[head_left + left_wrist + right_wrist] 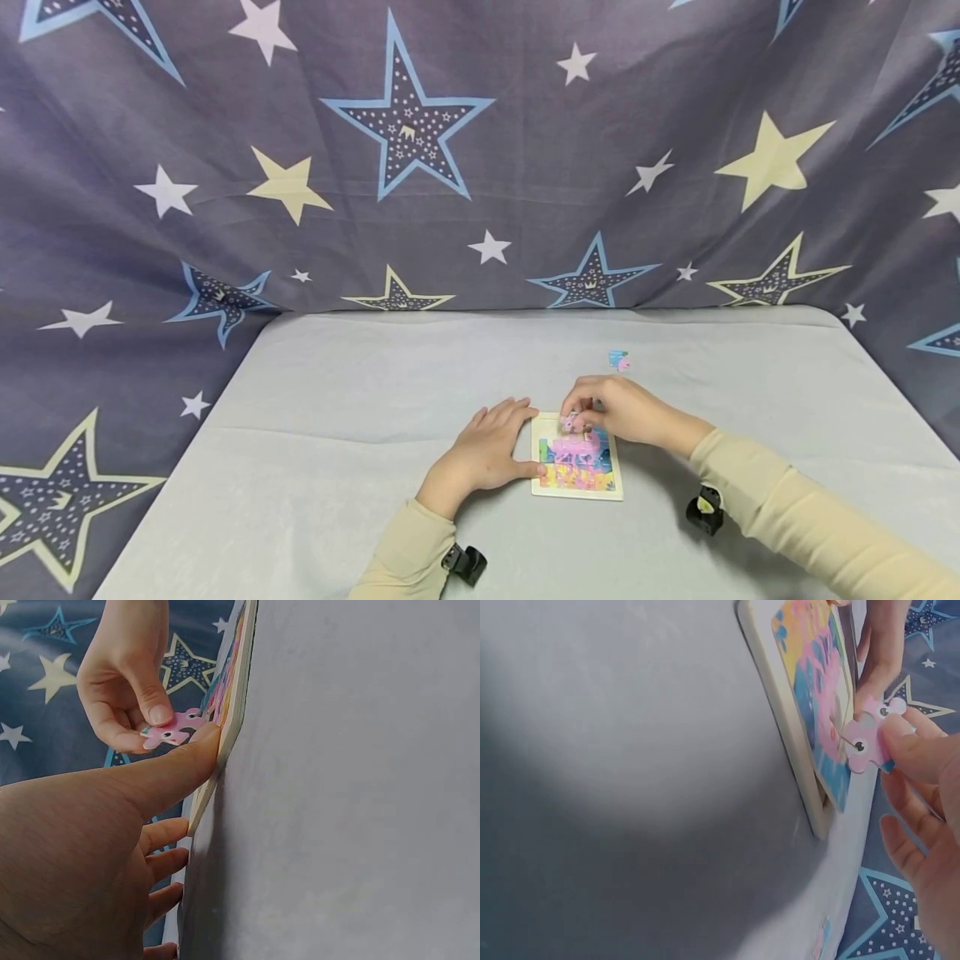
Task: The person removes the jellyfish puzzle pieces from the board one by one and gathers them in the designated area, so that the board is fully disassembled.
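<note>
My right hand [626, 408] pinches a pink jigsaw piece [865, 746] with printed eyes between thumb and fingers. It holds the piece over the upper part of a small wooden puzzle board [573, 494]. Pink, blue and yellow pieces [576, 454] fill much of the board, and one by the far edge looks tilted in the right wrist view. My left hand [483, 450] lies at the board's left side, fingers spread. Its thumb [176, 761] rests on the frame's edge, and a fingertip touches near the upper left corner.
Beyond the right hand, a loose blue and pink piece [618, 360] lies on the grey cloth-covered table [337, 492]. A dark curtain with stars [487, 167] hangs behind the table. Each wrist carries a small black camera [467, 565].
</note>
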Available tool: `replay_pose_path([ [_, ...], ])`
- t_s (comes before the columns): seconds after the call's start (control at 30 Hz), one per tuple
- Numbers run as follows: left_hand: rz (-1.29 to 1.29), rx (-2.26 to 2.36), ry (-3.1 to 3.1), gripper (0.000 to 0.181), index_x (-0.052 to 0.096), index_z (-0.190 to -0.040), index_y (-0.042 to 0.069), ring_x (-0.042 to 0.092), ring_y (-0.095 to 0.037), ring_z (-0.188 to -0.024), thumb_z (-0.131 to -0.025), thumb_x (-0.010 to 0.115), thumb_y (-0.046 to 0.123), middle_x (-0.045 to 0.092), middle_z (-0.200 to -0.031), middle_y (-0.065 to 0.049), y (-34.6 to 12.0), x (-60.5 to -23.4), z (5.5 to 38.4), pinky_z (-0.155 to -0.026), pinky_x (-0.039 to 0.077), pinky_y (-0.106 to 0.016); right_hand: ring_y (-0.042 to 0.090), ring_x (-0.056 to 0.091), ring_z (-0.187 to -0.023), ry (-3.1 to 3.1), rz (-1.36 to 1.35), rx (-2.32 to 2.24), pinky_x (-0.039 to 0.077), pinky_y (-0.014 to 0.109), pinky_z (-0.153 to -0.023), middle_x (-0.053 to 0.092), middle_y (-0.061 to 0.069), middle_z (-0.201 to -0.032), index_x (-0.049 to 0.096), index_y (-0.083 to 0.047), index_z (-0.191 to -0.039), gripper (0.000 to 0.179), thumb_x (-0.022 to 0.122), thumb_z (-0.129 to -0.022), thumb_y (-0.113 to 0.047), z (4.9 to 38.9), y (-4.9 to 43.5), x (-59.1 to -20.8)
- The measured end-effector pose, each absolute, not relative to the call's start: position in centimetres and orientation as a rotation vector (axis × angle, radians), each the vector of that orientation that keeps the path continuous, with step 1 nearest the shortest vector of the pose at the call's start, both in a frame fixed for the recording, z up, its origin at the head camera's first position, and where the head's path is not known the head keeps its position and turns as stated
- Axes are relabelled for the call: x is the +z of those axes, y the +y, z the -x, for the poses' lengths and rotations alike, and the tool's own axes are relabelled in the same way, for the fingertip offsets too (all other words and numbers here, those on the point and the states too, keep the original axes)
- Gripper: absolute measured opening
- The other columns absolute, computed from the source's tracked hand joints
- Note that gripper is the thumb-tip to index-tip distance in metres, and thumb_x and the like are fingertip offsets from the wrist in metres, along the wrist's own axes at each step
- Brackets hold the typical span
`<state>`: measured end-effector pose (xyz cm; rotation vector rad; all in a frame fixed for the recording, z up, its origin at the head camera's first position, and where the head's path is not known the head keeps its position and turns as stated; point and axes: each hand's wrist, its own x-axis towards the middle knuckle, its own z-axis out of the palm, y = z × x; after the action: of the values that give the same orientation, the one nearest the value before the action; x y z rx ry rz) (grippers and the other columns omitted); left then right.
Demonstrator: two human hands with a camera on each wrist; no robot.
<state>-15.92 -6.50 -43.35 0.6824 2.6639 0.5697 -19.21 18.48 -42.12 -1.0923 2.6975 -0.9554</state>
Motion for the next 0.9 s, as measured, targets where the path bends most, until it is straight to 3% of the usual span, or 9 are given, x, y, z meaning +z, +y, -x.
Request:
replay_pose_path([
  [0.2,-0.689,0.587,2.659,0.079,0.042,-0.156,0.013,0.025,-0.029,-0.159,-0.093,0.074,0.047,0.032,-0.17,-0.007,-6.6,-43.4,16.0,-0.13,0.017,-0.055,0.005,0.068,-0.089,2.751,1.014,-0.9,0.061,0.034,-0.085,0.074,-0.011,-0.097,0.079,-0.019,-0.098,0.013,0.08,-0.088,-0.011,19.6,19.2,-41.6],
  [0.4,-0.678,0.599,2.658,0.079,0.042,-0.156,0.014,0.025,-0.028,-0.159,-0.092,0.075,0.048,0.032,-0.17,-0.005,-6.5,-43.4,15.9,-0.13,0.017,-0.055,0.004,0.064,-0.085,2.793,0.997,-0.944,0.058,0.029,-0.077,0.075,-0.008,-0.094,0.078,-0.015,-0.098,0.012,0.079,-0.089,-0.007,20.2,20.7,-41.6],
  [0.7,-0.677,0.6,2.661,0.08,0.042,-0.156,0.014,0.025,-0.028,-0.159,-0.092,0.075,0.048,0.032,-0.17,-0.005,-6.6,-43.5,15.8,-0.131,0.017,-0.054,0.005,0.063,-0.084,2.853,0.943,-0.911,0.057,0.027,-0.074,0.076,-0.004,-0.099,0.08,-0.016,-0.1,0.014,0.079,-0.089,-0.007,20.8,23.3,-41.3],
  [0.9,-0.688,0.606,2.655,0.08,0.041,-0.157,0.014,0.024,-0.029,-0.159,-0.093,0.074,0.047,0.03,-0.17,-0.006,-6.6,-43.4,15.9,-0.131,0.015,-0.055,0.004,0.063,-0.078,2.897,0.888,-0.896,0.057,0.024,-0.07,0.078,0.003,-0.099,0.08,-0.009,-0.105,0.019,0.079,-0.087,-0.003,21.2,25.1,-41.0],
])
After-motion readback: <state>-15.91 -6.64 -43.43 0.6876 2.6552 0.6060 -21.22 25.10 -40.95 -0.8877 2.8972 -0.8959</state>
